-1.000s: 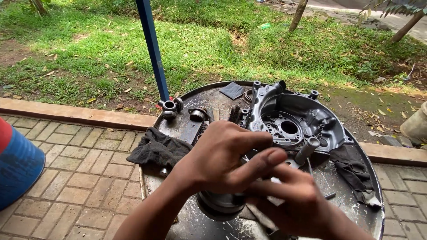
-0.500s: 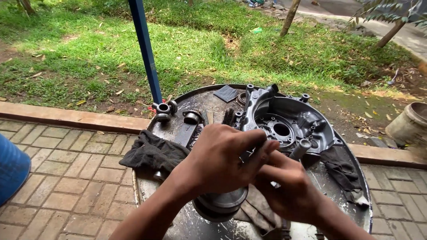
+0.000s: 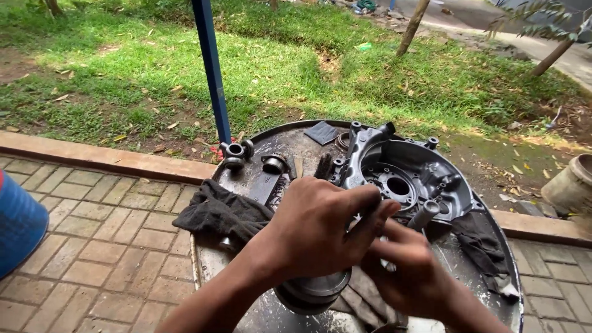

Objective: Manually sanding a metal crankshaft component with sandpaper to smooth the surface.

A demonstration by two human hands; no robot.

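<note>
left hand (image 3: 320, 231): fingers curled, palm down | right hand (image 3: 410, 271): fingers bent, touching left fingertips

You are at an open-air repair spot, a makeshift outdoor workshop: a round, greasy metal drum-top tabletop (image 3: 246, 277) stands on brick paving (image 3: 105, 246), strewn with a grey cast-metal engine casing (image 3: 407, 176), small steel fittings (image 3: 237, 154) and an oily black rag (image 3: 216, 213), with a blue steel pole (image 3: 211, 68), leaf-littered grass (image 3: 277, 68) and thin tree trunks (image 3: 412, 28) behind.

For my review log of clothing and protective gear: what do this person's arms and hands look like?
Both forearms are bare, no sleeves in view. The left hand and right hand wear no gloves, and no rings, watch or bands show. Fingers look smudged with dark grime.
</note>
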